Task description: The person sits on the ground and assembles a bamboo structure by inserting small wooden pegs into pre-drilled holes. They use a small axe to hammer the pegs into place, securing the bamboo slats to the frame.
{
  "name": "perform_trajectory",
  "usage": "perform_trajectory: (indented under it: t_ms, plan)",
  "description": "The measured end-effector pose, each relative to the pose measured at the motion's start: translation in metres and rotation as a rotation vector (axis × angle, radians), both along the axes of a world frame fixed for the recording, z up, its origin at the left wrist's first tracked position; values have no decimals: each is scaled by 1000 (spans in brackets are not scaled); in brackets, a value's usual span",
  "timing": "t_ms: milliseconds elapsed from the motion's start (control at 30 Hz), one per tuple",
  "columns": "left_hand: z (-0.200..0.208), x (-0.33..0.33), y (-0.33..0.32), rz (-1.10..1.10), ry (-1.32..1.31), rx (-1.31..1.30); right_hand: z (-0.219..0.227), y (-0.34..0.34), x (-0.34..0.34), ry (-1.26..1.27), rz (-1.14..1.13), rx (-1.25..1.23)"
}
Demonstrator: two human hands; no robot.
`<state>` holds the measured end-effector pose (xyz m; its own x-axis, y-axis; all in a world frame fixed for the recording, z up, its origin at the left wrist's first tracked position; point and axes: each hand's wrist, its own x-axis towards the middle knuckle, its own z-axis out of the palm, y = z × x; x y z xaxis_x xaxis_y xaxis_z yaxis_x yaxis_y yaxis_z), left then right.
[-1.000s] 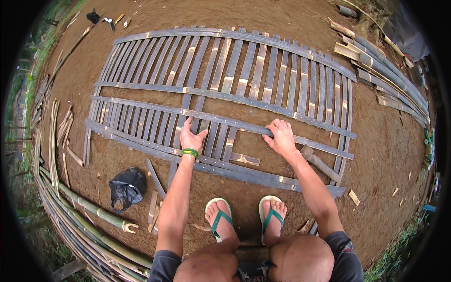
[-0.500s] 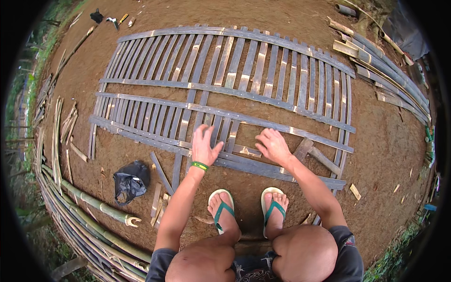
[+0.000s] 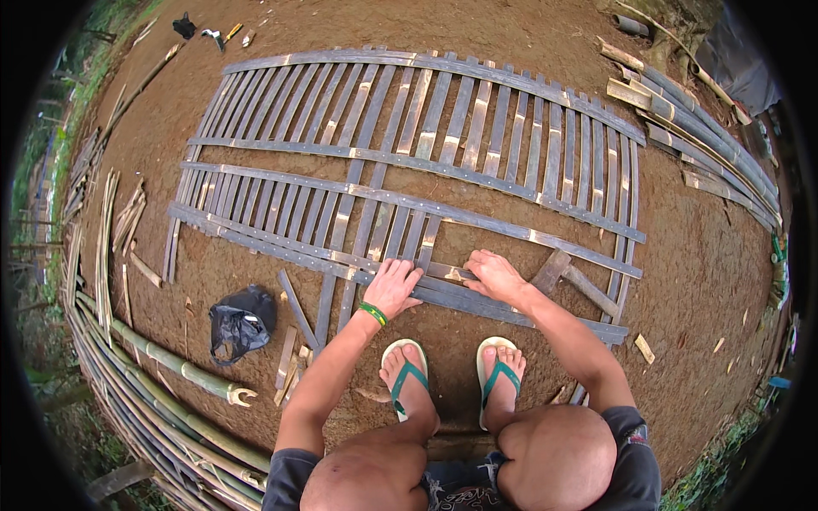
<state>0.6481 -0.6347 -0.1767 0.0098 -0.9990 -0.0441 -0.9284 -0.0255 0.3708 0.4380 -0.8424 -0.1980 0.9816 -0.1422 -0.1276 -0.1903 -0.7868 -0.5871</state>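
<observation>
A slatted bamboo panel [image 3: 511,186] lies on the ground before me, its dark slats crossed by long rails. My left hand [image 3: 392,288] is closed over the near double bamboo rail [image 3: 460,296], fingers on its far side and thumb toward me. To its right, my right hand [image 3: 496,277] has its fingers curled down on the same rail; its fingertips are partly hidden. Between the hands, a short pale-marked bamboo piece [image 3: 445,271] lies along the rail. A mallet [image 3: 588,289] rests on the panel just right of my right hand.
A black plastic bag [image 3: 241,324] and bamboo offcuts [image 3: 286,358] lie at the left. Long bamboo poles [image 3: 162,387] are stacked beyond them, with split bamboo [image 3: 682,115] at the far right. Hand tools [image 3: 223,36] lie at the far left. My sandalled feet [image 3: 409,379] are close to the rail.
My left hand has come down and nearer, from open above the slats to closed on the near rail. My right hand has lowered slightly onto the rail, its fingers curling in.
</observation>
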Motion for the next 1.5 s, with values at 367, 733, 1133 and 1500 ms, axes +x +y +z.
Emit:
perform_trajectory:
  t_ms: [367,733,1133,1500]
  plan:
    - [-1,-2,2,41,11,46,23,-28,11,-182,-270,-195]
    - [5,-3,1,40,51,29,-13,-72,33,-41,-280,-157]
    - [6,-3,0,36,60,29,-12,-90,35,72,-244,50]
    - [4,-2,-1,48,74,47,-3,-59,20,-192,-427,-195]
